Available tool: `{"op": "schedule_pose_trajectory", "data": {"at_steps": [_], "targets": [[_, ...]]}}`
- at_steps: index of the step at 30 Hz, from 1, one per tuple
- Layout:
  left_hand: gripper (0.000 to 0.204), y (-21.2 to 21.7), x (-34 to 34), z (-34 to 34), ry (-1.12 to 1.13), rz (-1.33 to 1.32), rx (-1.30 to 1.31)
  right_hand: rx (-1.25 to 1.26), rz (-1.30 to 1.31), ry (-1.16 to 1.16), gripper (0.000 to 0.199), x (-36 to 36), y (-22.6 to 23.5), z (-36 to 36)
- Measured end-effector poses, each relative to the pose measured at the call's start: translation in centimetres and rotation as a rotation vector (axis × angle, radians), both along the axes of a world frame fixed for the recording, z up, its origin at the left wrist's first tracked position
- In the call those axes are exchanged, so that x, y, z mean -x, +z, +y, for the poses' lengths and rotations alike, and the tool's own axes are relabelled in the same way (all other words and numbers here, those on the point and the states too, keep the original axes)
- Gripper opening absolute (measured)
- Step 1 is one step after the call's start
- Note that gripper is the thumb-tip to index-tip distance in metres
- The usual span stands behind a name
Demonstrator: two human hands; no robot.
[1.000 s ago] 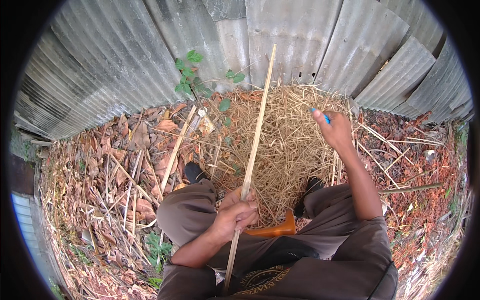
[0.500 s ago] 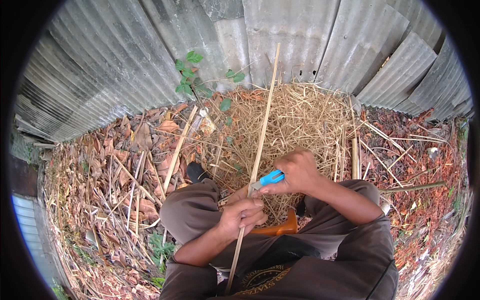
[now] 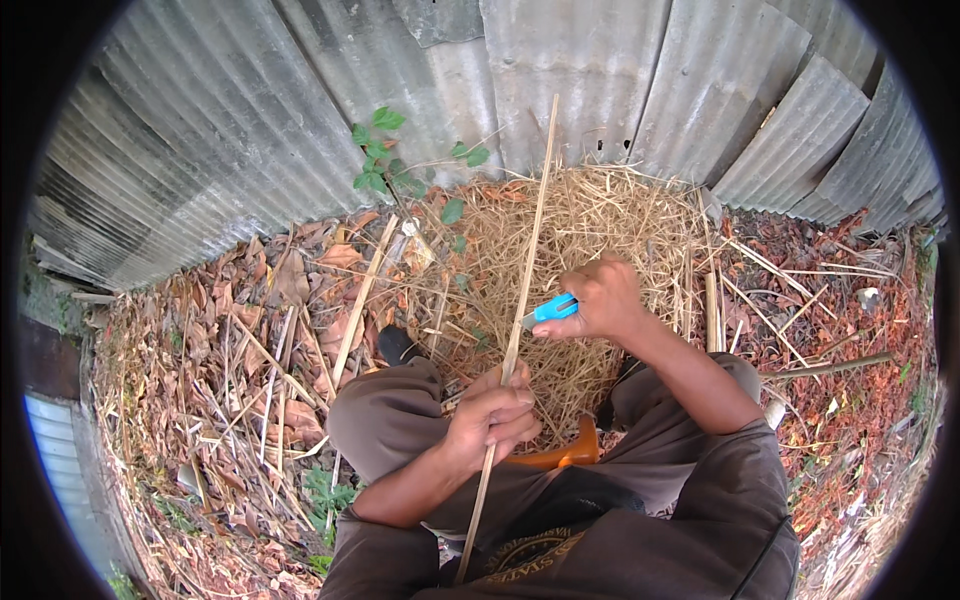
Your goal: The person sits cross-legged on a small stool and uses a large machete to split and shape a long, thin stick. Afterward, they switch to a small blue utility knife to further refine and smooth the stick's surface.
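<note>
A long, thin bamboo strip (image 3: 533,240) slants from my lap up toward the metal wall. My left hand (image 3: 490,420) is closed round its lower part, above my lap. In my right hand (image 3: 603,297) is a utility knife (image 3: 553,310) with a bright blue handle, gripped in closed fingers. Its short blade points left and meets the strip's right edge, or lies just beside it, a little way above my left hand. An orange, curved object (image 3: 565,452) lies between my legs, partly hidden by my left hand and clothing.
Pale shavings (image 3: 600,230) are heaped beyond my hands, against a corrugated metal wall (image 3: 570,80). Dry leaves (image 3: 290,280) and loose bamboo pieces (image 3: 363,300) cover the ground at left. More sticks (image 3: 770,270) lie at right. A green plant (image 3: 375,155) grows by the wall.
My right hand has moved the knife up along the strip, away from my left hand. My left hand keeps its hold on the strip, almost in place.
</note>
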State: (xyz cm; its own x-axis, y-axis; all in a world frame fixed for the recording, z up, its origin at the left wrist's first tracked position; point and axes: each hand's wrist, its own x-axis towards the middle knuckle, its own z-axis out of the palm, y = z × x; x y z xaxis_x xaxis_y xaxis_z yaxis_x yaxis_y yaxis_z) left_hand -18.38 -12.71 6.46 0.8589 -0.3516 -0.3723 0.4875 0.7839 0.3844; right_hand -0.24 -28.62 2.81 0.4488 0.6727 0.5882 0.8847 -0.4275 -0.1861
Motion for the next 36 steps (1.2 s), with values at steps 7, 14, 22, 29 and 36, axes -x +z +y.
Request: {"op": "schedule_pose_trajectory", "data": {"at_steps": [7,14,22,29,36], "targets": [[0.019,-0.2,1.4,-1.6,-0.16,-0.037,-0.045,0.119,0.205,-0.537,0.077,-6.4,1.8,-4.5],[0.021,-0.5,2.9,-2.9,-0.293,-0.076,-0.026,0.027,0.346,-0.89,0.081,-11.4,3.4,-9.1],[0.019,-0.4,2.6,-1.8,-0.23,-0.044,-0.127,-0.087,0.494,-1.114,0.09,-13.7,3.3,-13.6],[0.015,-0.7,1.6,0.3,-0.036,-0.006,-0.081,0.221,0.556,-0.335,0.078,-0.2,4.3,-2.0],[0.015,-0.3,1.1,0.6,0.025,0.005,-0.195,0.293,0.417,-0.031,0.071,4.4,2.8,-0.4]]}}
